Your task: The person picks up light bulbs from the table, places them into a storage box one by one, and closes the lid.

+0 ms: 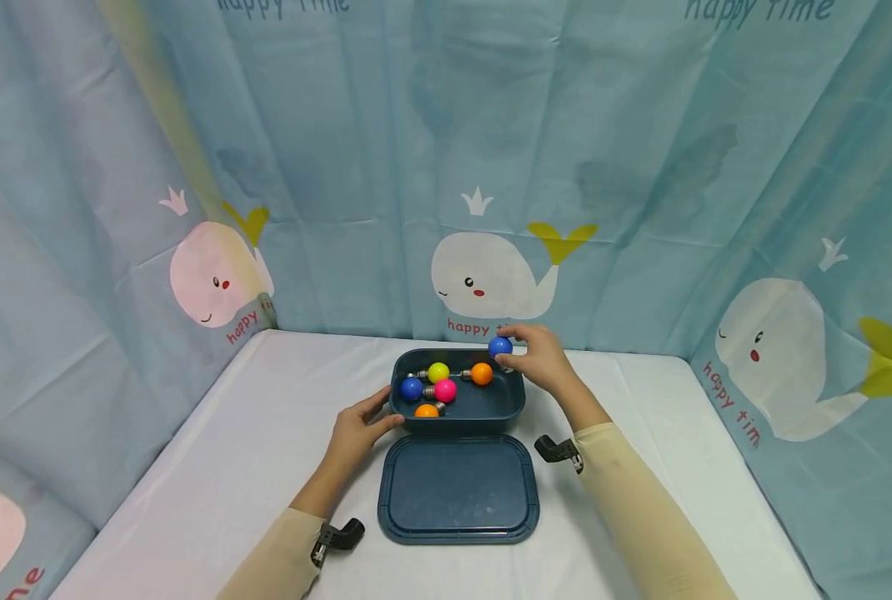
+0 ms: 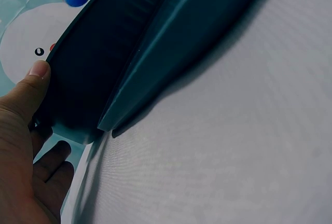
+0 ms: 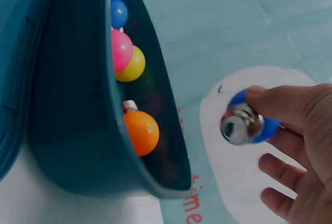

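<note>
My right hand (image 1: 539,357) pinches a blue light bulb (image 1: 499,347) between thumb and fingers, above the back right corner of a dark blue box (image 1: 506,404). In the right wrist view its metal screw base (image 3: 241,124) points toward the camera. My left hand (image 1: 356,429) holds the box's left end, its thumb (image 2: 39,73) on the wall near the rim. Inside the box lie a yellow bulb (image 1: 438,372), a pink bulb (image 1: 445,391), another blue bulb (image 1: 411,388) and two orange bulbs, one at the right (image 1: 481,373) and one near the front wall (image 1: 427,410).
A dark blue lid (image 1: 458,490) lies flat on the white tablecloth (image 1: 281,417), just in front of the box. Behind the table hangs a light blue curtain (image 1: 341,275) printed with whales. Dark wrist cameras sit on both sleeves.
</note>
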Demonstrator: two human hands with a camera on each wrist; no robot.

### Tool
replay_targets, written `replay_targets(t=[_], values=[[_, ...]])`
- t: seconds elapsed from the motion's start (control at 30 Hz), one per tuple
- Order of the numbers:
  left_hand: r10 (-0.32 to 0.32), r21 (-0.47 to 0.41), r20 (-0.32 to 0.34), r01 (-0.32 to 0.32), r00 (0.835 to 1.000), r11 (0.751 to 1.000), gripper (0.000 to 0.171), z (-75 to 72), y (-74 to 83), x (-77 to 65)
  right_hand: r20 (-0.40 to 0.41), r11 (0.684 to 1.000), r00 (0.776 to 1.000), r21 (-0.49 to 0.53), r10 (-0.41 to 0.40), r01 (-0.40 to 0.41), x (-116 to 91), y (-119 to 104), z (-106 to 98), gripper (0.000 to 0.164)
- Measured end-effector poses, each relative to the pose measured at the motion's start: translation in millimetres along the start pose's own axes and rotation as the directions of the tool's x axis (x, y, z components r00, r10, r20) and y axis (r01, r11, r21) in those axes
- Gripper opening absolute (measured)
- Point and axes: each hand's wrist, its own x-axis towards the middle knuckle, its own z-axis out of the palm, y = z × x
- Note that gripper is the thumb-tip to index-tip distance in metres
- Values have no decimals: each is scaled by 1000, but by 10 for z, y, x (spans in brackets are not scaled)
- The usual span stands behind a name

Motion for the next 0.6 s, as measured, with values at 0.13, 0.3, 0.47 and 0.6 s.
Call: replay_targets(t=[0.13, 0.3, 0.47, 0.6], values=[[2, -8, 5, -2, 1000, 1000, 65, 2, 0, -1, 114, 994, 989, -50, -93, 99, 138, -59, 40, 43], [6, 4, 3, -6, 1000, 1000, 65, 3, -8, -5, 244, 977, 956, -94, -163, 191, 306, -109, 93, 43], [5, 0, 1, -5, 1000, 1000, 65, 3, -10, -6, 377, 969, 910, -102, -171, 224, 444, -155, 137, 39], [-4, -6, 4, 4, 1000, 1000, 65, 4, -4, -5, 454, 975, 879, -85, -147, 207, 521, -182, 178, 37]])
